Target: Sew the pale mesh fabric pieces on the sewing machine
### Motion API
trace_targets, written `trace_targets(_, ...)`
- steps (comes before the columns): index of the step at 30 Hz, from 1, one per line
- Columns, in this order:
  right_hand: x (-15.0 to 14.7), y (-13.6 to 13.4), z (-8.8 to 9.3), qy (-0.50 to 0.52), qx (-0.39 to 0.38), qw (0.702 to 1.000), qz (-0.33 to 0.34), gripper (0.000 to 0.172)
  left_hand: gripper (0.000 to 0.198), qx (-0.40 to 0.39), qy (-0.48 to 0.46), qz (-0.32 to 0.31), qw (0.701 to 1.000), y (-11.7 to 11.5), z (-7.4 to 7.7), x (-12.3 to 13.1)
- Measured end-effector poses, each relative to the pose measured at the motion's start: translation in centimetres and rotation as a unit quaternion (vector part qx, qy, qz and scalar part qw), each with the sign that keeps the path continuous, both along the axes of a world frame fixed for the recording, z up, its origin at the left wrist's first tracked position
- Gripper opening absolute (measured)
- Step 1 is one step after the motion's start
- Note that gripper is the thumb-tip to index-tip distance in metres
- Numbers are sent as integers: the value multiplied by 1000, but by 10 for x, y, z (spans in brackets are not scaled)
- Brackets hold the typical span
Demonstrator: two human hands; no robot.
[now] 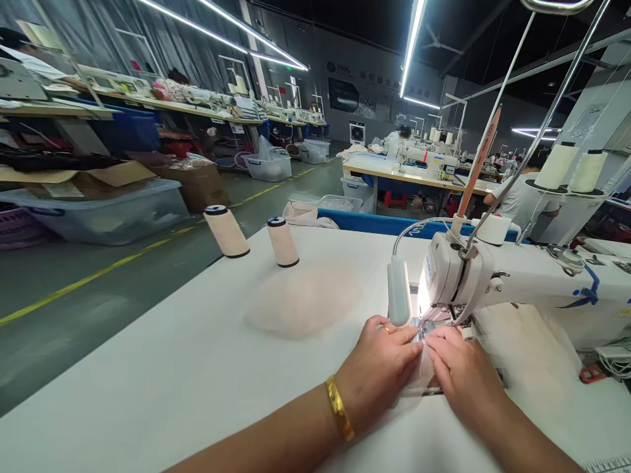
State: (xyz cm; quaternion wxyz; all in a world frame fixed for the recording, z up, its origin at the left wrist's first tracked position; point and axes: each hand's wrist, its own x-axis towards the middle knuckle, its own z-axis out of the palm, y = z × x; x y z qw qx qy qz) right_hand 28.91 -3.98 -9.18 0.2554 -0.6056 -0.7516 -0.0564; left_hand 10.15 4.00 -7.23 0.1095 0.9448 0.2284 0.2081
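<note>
Both my hands are at the needle area of a white sewing machine (pixel 527 272). My left hand (pixel 379 361), with a ring and a gold bracelet, has its fingers closed on a thin sheer fabric (pixel 422 373) in front of the presser foot (pixel 424 328). From the other side my right hand (pixel 463 368) pinches the same fabric, its fingertips close to the foot. The fabric's edge under the fingers is hard to make out. A small lamp (pixel 398 292) hangs left of the needle, just above my left fingers.
A pale sheer piece (pixel 305 299) lies on the white table (pixel 197 368), near two thread cones (pixel 227 231). More sheer cloth (pixel 535 355) sits right of the needle. A ruler (pixel 611 463) lies at the lower right corner. Another person (pixel 527 197) sits beyond the machine.
</note>
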Motion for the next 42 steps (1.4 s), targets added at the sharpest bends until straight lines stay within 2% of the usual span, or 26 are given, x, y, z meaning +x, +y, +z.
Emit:
trace_targets(3,2,-6,5,9,-2,1000,28,30,7,-27,22,-6,999,-4,9,-6)
trace_targets(4,2,-9,7,10,-1,999,42,31,11,-36,24,-15,999,-7,12,-9)
trace_targets(7,2,-17,13,11,2,996,87,33,42,-51,19,-39,998,-15,18,-18)
trace_targets(8,2,-19,15,13,-1,995,103,30,39,-46,16,-41,998,-18,17,-20)
trace_targets(10,1,-19,15,20,-9,992,125,23,15,-21,7,-32,999,-20,10,-20)
trace_targets(11,1,-19,15,24,-14,991,128,21,13,-7,-1,-24,1000,-19,6,-19)
trace_targets(13,0,-16,13,38,-22,992,121,20,21,5,-23,-6,1000,-16,-3,-15)
trace_targets(16,0,-13,11,88,-32,990,102,20,18,-30,-55,11,998,-7,-8,-7)
trace_targets(19,-2,-12,11,156,-38,984,77,21,11,-62,-64,-7,996,2,-5,-1)
trace_targets(22,-3,-12,13,216,-57,974,30,19,11,-40,-48,-30,998,9,-1,2)
trace_targets(24,-3,-13,15,232,-73,970,14,18,18,-13,-44,-27,999,12,2,3)
trace_targets(27,-2,-15,18,201,-83,975,44,18,17,41,-51,-28,997,13,2,2)
trace_targets(31,2,-19,20,68,-84,989,103,22,15,99,-22,-55,993,9,-4,-3)
trace_targets(37,7,-22,23,-3,-64,991,115,21,22,80,-28,-121,989,2,-7,-14)
trace_targets(42,7,-23,23,-38,-30,992,114,23,24,91,-52,-125,987,-2,-1,-15)
